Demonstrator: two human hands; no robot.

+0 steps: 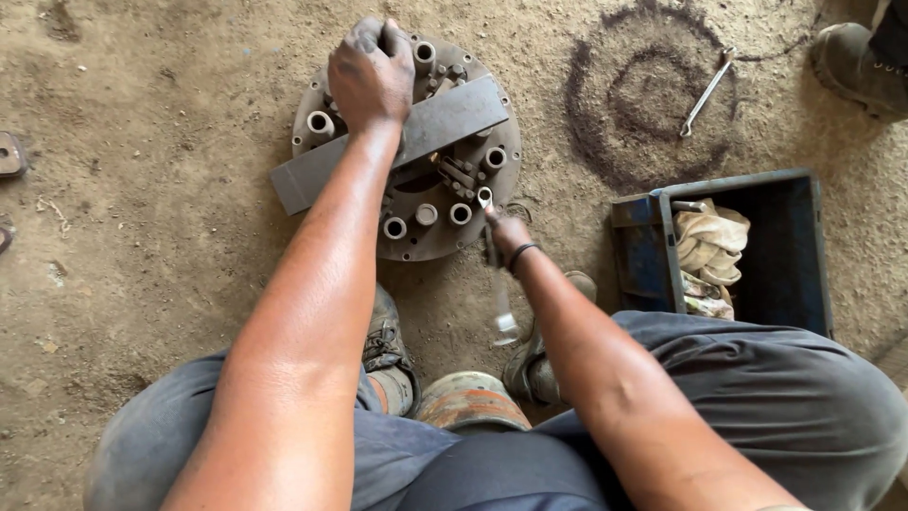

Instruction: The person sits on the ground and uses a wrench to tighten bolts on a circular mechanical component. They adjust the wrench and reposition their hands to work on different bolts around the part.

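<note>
Round grey metal clutch plate (416, 203), upper centre of frame on dirt floor | flat steel bar (445, 123) lies diagonally across it | left hand (371, 76) clamped on top rim | right hand (509, 234) gripping silver spanner (497, 274) at lower-right bolt, nearer.

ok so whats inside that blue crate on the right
The blue crate holds dirty cream rags bunched at its left end; anything beneath them is covered, and the rest looks dark.
</note>
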